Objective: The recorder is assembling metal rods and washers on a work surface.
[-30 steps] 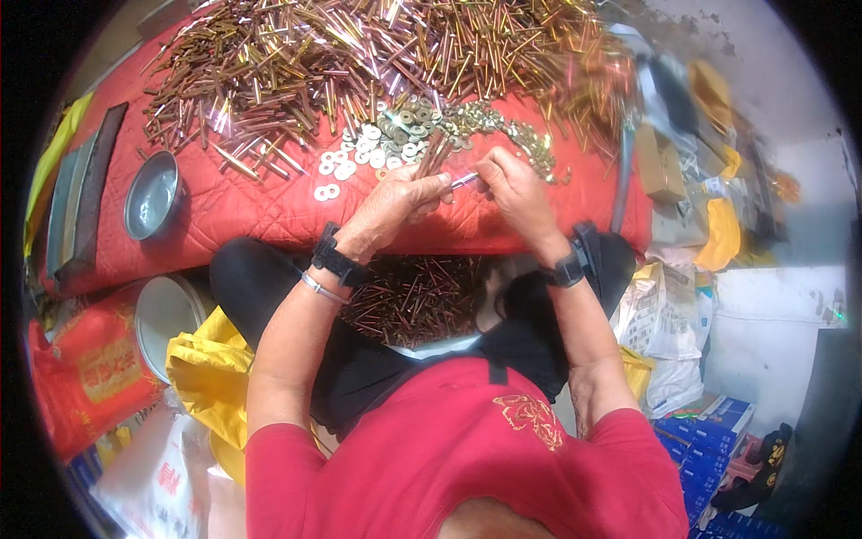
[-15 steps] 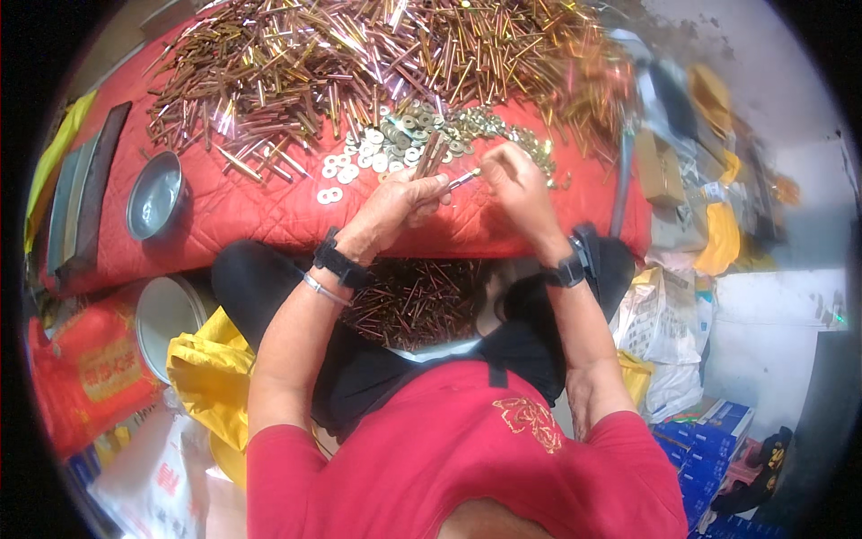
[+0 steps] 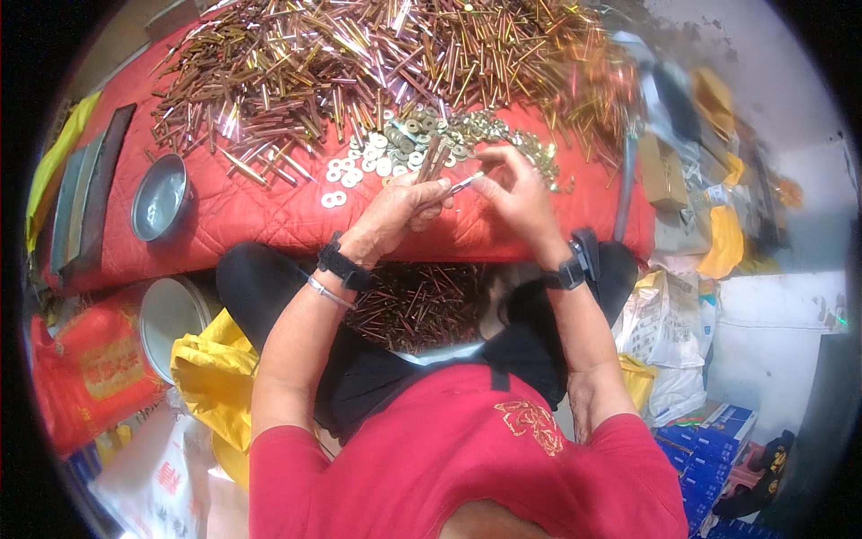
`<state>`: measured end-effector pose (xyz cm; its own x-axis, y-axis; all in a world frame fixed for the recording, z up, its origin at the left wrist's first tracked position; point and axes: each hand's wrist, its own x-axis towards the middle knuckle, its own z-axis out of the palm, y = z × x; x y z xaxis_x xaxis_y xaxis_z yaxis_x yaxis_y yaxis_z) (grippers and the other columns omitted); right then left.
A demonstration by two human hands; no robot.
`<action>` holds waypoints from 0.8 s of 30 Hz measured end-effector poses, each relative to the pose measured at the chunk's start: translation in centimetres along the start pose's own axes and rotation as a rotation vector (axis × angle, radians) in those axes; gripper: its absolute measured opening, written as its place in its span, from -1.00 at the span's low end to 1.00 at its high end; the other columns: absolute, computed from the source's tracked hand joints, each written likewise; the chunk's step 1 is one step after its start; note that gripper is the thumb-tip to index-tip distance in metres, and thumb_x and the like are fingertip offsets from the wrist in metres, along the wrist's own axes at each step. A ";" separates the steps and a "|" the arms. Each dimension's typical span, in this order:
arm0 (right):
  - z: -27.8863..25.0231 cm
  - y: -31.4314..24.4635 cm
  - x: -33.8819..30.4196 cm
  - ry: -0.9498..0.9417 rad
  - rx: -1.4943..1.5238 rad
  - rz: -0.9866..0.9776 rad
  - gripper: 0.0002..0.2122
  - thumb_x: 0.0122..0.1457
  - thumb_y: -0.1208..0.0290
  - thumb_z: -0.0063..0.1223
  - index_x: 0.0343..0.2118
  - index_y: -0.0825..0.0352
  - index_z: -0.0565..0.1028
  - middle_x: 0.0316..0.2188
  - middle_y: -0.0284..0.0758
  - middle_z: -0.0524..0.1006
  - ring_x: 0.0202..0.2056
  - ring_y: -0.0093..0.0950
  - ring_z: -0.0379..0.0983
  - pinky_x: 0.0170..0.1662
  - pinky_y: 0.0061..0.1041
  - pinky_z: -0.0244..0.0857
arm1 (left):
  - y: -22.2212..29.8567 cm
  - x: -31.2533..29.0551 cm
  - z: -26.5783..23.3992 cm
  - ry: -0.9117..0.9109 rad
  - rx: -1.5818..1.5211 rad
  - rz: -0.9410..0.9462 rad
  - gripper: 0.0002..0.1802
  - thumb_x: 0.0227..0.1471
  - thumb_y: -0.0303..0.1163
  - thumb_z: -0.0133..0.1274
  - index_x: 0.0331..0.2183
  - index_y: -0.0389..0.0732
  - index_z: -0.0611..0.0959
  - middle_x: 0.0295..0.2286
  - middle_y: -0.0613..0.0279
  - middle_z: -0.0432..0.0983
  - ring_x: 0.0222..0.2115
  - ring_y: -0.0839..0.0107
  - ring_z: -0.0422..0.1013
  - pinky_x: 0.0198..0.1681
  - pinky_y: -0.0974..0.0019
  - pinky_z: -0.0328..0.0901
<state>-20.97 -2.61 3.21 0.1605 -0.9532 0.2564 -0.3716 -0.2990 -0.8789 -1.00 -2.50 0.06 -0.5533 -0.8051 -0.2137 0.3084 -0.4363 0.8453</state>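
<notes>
My left hand (image 3: 395, 208) is closed around a small bundle of copper-coloured metal bolts (image 3: 435, 158) that stick up from the fist. From the same hand one bolt (image 3: 462, 184) points out to the right, its tip pale and shiny. At that tip is my right hand (image 3: 523, 205), thumb against the end and index finger raised apart from it. Whether a small nut sits on the tip is too small to tell. Just beyond the hands lie flat washers (image 3: 384, 167) and a heap of small yellowish nuts (image 3: 539, 160).
A large pile of bolts (image 3: 359, 63) covers the far part of the red quilted cloth (image 3: 269, 229). A metal bowl (image 3: 160, 199) stands at left. More bolts (image 3: 417, 305) lie below, between my legs. Cardboard boxes (image 3: 660, 171) and bags line the right side.
My right fingers have opened from a pinch at the bolt's tip, and the thumb now lies against it. The left hand keeps its hold on the bolts, nearly still.
</notes>
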 end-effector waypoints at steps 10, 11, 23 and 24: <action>-0.2 1.2 -0.3 -0.070 0.078 0.097 -0.72 0.21 0.22 0.03 -0.48 0.37 0.42 -0.57 -0.48 0.37 -0.54 -0.71 0.20 -0.46 -0.64 0.13 | -0.4 0.2 -0.2 -0.023 -0.027 -0.014 -0.74 0.14 -0.23 -0.05 -0.49 -0.19 0.51 -0.72 0.53 0.18 -0.72 0.68 0.05 -0.67 0.55 -0.09; -0.6 1.6 -0.2 -0.127 0.109 0.178 -0.72 0.21 0.23 0.02 -0.47 0.37 0.42 -0.57 -0.47 0.36 -0.54 -0.70 0.19 -0.46 -0.64 0.13 | -0.5 0.2 -0.1 -0.031 -0.043 -0.021 -0.73 0.15 -0.23 -0.05 -0.49 -0.20 0.50 -0.72 0.53 0.18 -0.72 0.68 0.04 -0.67 0.55 -0.09; 2.1 1.4 0.1 0.071 -0.093 -0.131 -0.60 0.11 0.50 0.05 0.04 0.28 0.34 -0.52 -0.31 0.39 -0.46 -0.53 0.37 -0.35 -0.53 0.27 | -1.1 0.6 -0.2 -0.062 -0.086 -0.085 -0.72 0.15 -0.22 -0.07 -0.47 -0.23 0.51 -0.74 0.51 0.17 -0.73 0.68 0.04 -0.66 0.55 -0.07; 2.0 1.1 0.2 0.051 -0.087 -0.061 -0.61 0.12 0.49 0.05 0.04 0.29 0.34 -0.54 -0.32 0.38 -0.47 -0.54 0.36 -0.36 -0.53 0.27 | -1.2 0.6 -0.3 -0.059 -0.074 -0.087 -0.71 0.15 -0.22 -0.07 -0.46 -0.23 0.51 -0.74 0.50 0.17 -0.73 0.68 0.04 -0.66 0.55 -0.06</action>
<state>-19.55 -3.07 1.49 0.1394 -0.9333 0.3309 -0.4407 -0.3577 -0.8233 -1.43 -2.58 -1.24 -0.6240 -0.7391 -0.2536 0.3122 -0.5334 0.7862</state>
